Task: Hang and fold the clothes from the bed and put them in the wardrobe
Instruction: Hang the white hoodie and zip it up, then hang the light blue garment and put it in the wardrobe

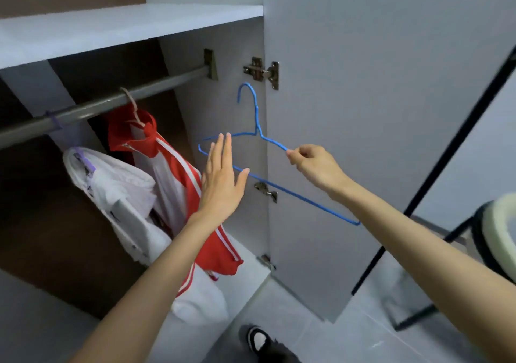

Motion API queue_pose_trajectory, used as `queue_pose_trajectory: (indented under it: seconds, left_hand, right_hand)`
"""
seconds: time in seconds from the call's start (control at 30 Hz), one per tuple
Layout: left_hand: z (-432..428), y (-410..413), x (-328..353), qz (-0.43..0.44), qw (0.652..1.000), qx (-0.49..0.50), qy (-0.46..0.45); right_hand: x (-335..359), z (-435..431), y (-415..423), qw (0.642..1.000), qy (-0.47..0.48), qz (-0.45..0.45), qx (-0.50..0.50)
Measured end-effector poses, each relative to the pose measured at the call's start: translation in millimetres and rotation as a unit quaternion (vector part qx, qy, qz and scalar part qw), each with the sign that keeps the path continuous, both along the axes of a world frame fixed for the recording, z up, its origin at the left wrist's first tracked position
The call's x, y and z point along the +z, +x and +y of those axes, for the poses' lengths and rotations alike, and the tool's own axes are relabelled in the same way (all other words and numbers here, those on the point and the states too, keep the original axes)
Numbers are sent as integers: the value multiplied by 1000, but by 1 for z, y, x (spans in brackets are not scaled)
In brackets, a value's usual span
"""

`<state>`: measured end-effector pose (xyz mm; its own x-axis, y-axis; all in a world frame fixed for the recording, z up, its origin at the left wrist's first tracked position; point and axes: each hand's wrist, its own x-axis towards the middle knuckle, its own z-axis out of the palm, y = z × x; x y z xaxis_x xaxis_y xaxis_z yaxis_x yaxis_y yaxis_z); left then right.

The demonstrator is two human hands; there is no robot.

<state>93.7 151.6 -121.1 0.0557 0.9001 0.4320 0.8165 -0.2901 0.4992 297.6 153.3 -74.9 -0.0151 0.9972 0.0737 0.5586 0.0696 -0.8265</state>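
A bare blue wire hanger (256, 116) hangs in the air in front of the open wardrobe, its hook pointing up. My right hand (315, 165) pinches its right shoulder wire. My left hand (222, 178) is flat and open in front of the hanger's left end, holding nothing. Inside the wardrobe a grey rail (106, 102) carries a red and white jacket (178, 184) on a pinkish hanger and a white garment (117, 189) on a purple hanger.
The wardrobe door (377, 83) stands open to the right, its hinges showing. A grey shelf (111, 27) runs above the rail. A black metal frame (435, 172) and a round pale object (499, 228) stand at right. A black and white shoe (258, 337) is on the tiled floor.
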Motion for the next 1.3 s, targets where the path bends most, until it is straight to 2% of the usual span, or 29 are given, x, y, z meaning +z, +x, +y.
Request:
queue_pose_trajectory:
  seconds: [0.17,0.3,0.43,0.53,0.7,0.87,1.0,1.3]
  left_hand:
    - [-28,70,-29,44,995,-57,-74]
    - [-57,118,-55,91,990,-98,-44]
    - [-87,172,-83,42,971,-186,-141]
    - [-116,220,-107,38,953,-252,-162]
    - [-177,321,-133,-4,910,-369,-188]
    - [-239,438,-156,30,858,-451,-242]
    - [-288,529,-159,55,815,-518,-254]
    - [-351,705,-173,112,715,-620,-302]
  right_hand:
    - [-15,-75,71,997,-74,14,8]
    - [-39,-131,130,993,-120,22,-5]
    - [-68,-184,193,981,-188,27,-34]
    - [-89,-229,245,973,-220,51,-51]
    - [-117,-318,344,969,-231,35,-84]
    - [-146,-411,442,956,-245,87,-138]
    - [-159,-473,497,944,-206,139,-216]
    - [-197,-556,598,898,-105,138,-405]
